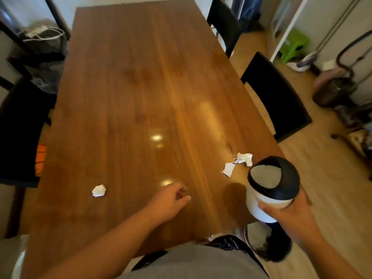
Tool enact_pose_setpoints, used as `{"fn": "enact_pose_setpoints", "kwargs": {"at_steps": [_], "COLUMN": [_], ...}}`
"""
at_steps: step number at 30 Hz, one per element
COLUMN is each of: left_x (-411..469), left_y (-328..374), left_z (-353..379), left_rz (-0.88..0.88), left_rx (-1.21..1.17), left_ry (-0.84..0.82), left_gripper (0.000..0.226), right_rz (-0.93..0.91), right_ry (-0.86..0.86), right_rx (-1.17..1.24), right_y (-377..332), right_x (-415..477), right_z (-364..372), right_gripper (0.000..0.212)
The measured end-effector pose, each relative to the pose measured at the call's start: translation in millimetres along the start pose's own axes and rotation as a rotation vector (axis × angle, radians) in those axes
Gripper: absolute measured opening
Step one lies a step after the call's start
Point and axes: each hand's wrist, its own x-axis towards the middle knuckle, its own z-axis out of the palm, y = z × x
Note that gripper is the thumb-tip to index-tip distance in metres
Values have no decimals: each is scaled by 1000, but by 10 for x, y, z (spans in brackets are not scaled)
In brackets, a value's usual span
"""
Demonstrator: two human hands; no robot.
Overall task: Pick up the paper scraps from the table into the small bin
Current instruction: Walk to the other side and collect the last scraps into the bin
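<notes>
A long wooden table (130, 87) fills the view. A crumpled white paper scrap (99, 190) lies near its front left. Two more white scraps lie near the right edge: a flat one (228, 169) and a crumpled one (244, 158) just behind it. My right hand (289, 213) holds a small white bin (269, 190) with a black swing lid, raised over the table's front right corner. My left hand (171, 200) hovers over the table between the scraps, fingers loosely curled, nothing visible in it.
Black chairs stand along the right side (275, 97) and at the far right (224, 23). A dark chair (22, 127) and a rack with bags (44, 49) stand on the left. A green stool (295, 46) and a vacuum cleaner (338, 89) sit on the floor at right.
</notes>
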Motion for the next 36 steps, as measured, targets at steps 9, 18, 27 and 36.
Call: {"fn": "enact_pose_setpoints", "kwargs": {"at_steps": [9, 18, 27, 36], "left_x": [1400, 1935, 1799, 1149], "left_y": [1263, 1598, 1315, 839], "left_z": [569, 948, 635, 9], "left_rz": [245, 305, 78, -103], "left_rx": [515, 761, 66, -487], "left_ry": [50, -59, 128, 347], "left_gripper": [48, 53, 15, 21], "right_rz": [133, 290, 196, 85], "right_ry": [50, 45, 29, -25], "right_rx": [-39, 65, 66, 41], "right_y": [292, 422, 251, -56], "right_x": [600, 811, 866, 677], "right_z": [-527, -661, -570, -119], "right_gripper": [118, 136, 117, 114]}}
